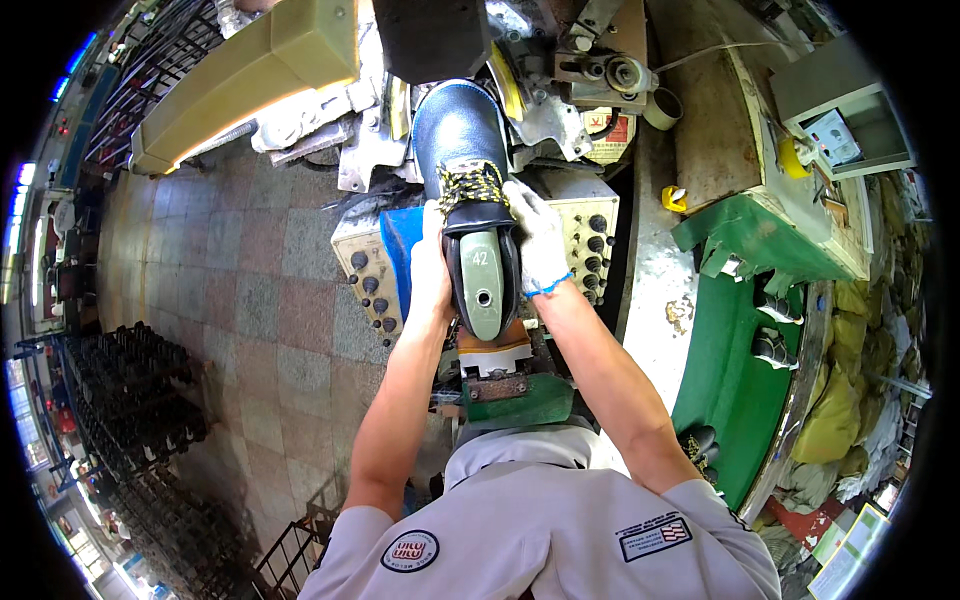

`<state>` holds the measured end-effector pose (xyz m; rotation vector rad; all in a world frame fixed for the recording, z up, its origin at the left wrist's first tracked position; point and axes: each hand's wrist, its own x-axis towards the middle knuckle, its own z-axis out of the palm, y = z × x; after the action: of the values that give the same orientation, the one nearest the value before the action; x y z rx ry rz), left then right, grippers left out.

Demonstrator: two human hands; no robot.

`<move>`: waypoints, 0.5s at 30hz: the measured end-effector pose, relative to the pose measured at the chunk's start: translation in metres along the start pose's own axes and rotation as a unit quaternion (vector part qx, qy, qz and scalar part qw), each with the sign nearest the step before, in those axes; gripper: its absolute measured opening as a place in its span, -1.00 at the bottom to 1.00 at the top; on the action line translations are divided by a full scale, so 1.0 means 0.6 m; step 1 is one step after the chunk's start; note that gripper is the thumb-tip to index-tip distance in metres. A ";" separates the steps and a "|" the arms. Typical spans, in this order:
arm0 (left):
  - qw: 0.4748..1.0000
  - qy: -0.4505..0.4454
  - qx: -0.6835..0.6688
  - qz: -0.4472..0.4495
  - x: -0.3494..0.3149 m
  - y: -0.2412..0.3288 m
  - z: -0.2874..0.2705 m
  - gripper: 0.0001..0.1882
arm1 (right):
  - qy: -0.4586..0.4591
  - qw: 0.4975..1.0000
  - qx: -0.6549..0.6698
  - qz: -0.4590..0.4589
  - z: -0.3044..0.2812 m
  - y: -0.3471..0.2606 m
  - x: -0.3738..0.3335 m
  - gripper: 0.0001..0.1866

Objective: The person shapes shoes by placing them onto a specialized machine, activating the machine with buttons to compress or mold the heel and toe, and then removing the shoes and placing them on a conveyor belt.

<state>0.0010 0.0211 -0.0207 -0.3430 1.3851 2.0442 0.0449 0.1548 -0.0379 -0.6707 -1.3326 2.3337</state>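
A dark blue leather shoe upper (456,130) with a black collar and yellow-and-black laces (473,183) sits on a grey-green shoe last (481,275). Its toe points away from me, into the machine (375,140). My left hand (432,262) is closed against the left side of the shoe near the heel. On the other side, my right hand (538,240), in a white glove with a blue cuff edge, grips the shoe by the laces and collar. The undersides of my fingers are partly hidden by the shoe. Metal plates and yellow strips flank the toe.
Control panels with black knobs (595,245) stand on both sides below the machine head. A curved yellowish lamp housing (260,75) hangs at upper left. To the right, a green-covered shelf (715,370) carries several shoes. Dark racks (130,390) stand on the tiled floor at left.
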 end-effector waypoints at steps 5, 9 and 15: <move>0.999 0.005 0.032 0.006 0.004 -0.013 -0.009 -0.36 | 0.017 0.999 -0.033 -0.021 -0.030 0.050 0.007 -0.47; 1.000 -0.001 0.024 0.017 0.008 -0.010 -0.008 -0.35 | 0.038 0.999 -0.023 -0.011 -0.008 0.027 0.003 -0.45; 1.000 -0.018 0.011 0.023 0.028 -0.009 -0.020 -0.36 | 0.043 0.999 -0.025 -0.017 -0.012 0.045 0.011 -0.50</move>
<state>-0.0099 0.0177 -0.0382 -0.2664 1.4036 2.0611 0.0413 0.1499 -0.0660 -0.7485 -1.3566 2.2262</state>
